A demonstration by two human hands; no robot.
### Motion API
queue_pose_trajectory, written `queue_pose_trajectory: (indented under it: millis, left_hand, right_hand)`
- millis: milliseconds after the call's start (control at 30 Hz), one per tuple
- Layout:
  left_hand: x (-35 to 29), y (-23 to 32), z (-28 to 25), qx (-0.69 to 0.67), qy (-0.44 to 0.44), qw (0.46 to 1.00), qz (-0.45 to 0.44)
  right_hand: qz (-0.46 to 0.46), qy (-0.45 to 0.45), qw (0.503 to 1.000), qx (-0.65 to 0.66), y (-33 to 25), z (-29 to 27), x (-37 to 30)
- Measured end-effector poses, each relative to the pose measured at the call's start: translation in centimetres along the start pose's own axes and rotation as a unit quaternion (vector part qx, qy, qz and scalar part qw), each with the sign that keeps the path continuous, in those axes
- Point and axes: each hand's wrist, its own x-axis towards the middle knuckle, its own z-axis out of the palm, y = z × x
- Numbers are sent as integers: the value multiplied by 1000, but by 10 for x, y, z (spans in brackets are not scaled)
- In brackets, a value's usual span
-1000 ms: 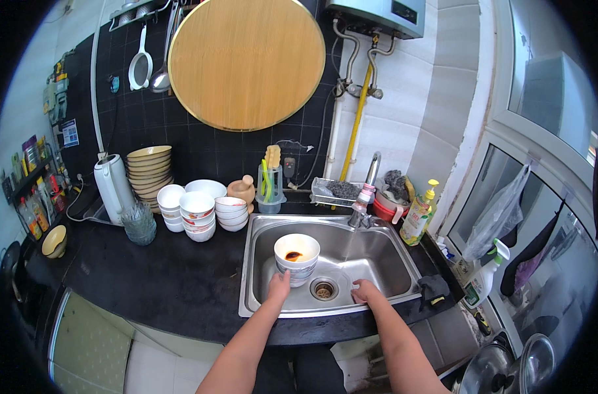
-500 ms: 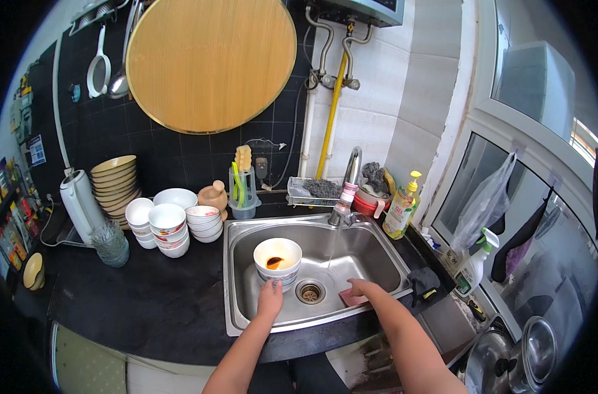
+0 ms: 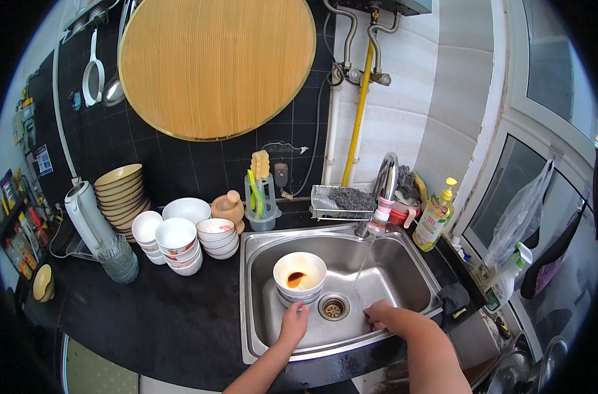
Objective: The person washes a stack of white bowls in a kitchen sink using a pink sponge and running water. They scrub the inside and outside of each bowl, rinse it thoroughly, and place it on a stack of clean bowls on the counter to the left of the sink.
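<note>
A stack of white bowls (image 3: pixel 300 272) stands in the left half of the steel sink (image 3: pixel 248 308). Dark brown liquid lies in the top bowl. My left hand (image 3: pixel 294 323) is at the stack's near side, its fingers loosely stretched up to the lower bowls; whether they touch is unclear. Right of the drain (image 3: pixel 333 306), low over the sink floor, my right hand (image 3: pixel 386 315) has its fingers curled downward. What they hold is hidden. Water runs from the faucet (image 3: pixel 387 177) just behind that hand.
Stacked bowls (image 3: pixel 175 235), a glass stack (image 3: pixel 119 259) and a wooden mortar (image 3: pixel 228 209) stand on the black counter left of the sink. A yellow soap bottle (image 3: pixel 435 217) is behind the sink's right side. A spray bottle (image 3: pixel 507 279) stands by the window.
The view has shifted, so the sink sits farther right. My right hand's fingers have curled in, and the flat pinkish piece under them no longer shows. My left hand's fingers have loosened at the bowls.
</note>
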Motion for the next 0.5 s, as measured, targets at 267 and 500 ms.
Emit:
queue_pose_trajectory:
  millis: [267,500]
  left_hand:
    - [0,-2,5,-65,-19,996,-54]
    - [2,7,-4,-78,-40,991,-96]
  right_hand:
    - [43,173,836,518,12,-36,33]
    - [-186,112,395,893,-4,-87,6]
